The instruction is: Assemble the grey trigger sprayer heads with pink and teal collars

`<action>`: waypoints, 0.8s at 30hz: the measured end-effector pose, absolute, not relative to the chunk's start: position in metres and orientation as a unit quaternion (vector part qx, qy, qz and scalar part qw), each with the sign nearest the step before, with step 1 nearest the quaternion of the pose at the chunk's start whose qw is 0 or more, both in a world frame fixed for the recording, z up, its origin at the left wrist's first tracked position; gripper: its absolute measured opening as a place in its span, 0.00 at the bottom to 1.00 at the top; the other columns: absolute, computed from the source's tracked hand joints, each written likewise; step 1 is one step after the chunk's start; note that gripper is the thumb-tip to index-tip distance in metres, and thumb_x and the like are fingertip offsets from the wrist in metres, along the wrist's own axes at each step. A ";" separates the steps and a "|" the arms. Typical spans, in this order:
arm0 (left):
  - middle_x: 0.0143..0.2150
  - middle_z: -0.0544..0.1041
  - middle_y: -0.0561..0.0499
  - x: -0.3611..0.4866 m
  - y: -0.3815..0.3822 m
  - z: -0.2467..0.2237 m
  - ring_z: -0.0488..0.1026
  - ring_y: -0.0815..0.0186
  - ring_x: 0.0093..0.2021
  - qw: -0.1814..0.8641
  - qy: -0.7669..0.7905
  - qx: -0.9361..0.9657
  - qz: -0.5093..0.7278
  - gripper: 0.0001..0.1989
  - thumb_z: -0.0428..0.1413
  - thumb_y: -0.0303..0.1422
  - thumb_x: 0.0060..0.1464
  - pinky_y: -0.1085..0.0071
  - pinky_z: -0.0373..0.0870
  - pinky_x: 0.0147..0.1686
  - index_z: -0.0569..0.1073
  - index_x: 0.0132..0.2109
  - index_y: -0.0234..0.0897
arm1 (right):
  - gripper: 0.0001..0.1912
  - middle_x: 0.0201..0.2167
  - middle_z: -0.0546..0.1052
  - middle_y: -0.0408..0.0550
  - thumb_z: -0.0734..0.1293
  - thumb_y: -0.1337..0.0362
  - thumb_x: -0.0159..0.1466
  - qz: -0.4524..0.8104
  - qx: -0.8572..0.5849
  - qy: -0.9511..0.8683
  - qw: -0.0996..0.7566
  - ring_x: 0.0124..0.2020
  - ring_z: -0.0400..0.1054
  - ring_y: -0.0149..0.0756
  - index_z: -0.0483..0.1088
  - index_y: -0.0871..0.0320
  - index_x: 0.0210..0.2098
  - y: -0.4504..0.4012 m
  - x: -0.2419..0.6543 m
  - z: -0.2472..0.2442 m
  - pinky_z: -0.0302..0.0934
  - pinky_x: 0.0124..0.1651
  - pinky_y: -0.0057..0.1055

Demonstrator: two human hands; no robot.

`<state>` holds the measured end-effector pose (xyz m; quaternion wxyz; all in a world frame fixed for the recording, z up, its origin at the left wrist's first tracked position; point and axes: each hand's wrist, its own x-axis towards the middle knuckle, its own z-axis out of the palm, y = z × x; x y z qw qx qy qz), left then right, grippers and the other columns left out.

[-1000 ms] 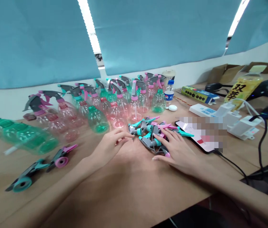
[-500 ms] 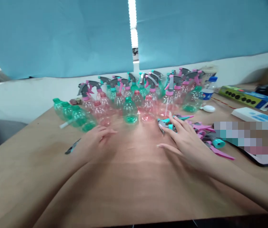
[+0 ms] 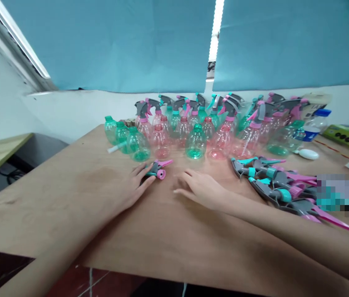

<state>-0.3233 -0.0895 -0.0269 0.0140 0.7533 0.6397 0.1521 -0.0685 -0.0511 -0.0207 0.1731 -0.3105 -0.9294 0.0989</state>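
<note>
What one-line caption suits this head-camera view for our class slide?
Left hand beside a pink-teal sprayer head, right hand open, before rows of spray bottles.

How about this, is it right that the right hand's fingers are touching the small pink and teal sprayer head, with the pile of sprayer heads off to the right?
No, it's the left hand: its fingers touch the pink and teal sprayer head, as the head view shows. The right hand lies apart from it. The pile of sprayer heads is indeed to the right.
</note>
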 end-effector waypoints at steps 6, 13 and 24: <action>0.66 0.57 0.47 -0.296 -0.082 -0.032 0.53 0.59 0.65 0.043 0.614 0.770 0.170 0.27 0.36 0.48 0.64 0.56 0.49 0.64 0.60 0.63 0.41 | 0.20 0.48 0.67 0.56 0.65 0.66 0.59 0.130 -0.333 -0.910 0.210 0.48 0.65 0.43 0.64 0.60 0.51 -0.023 -0.107 -0.023 0.63 0.45 0.37; 0.65 0.60 0.46 -0.285 -0.076 -0.035 0.55 0.58 0.64 0.043 0.585 0.794 0.158 0.26 0.38 0.47 0.64 0.54 0.52 0.62 0.65 0.59 0.41 | 0.13 0.45 0.70 0.53 0.63 0.69 0.62 0.140 -0.344 -0.898 0.236 0.47 0.66 0.39 0.67 0.59 0.47 0.000 -0.092 -0.029 0.60 0.48 0.35; 0.63 0.60 0.43 -0.272 -0.071 -0.039 0.56 0.55 0.63 0.008 0.606 0.768 0.207 0.26 0.42 0.46 0.63 0.53 0.55 0.60 0.58 0.63 0.39 | 0.13 0.41 0.72 0.50 0.69 0.66 0.59 0.158 -0.340 -0.891 0.257 0.42 0.67 0.39 0.68 0.57 0.44 -0.034 -0.037 -0.027 0.63 0.43 0.36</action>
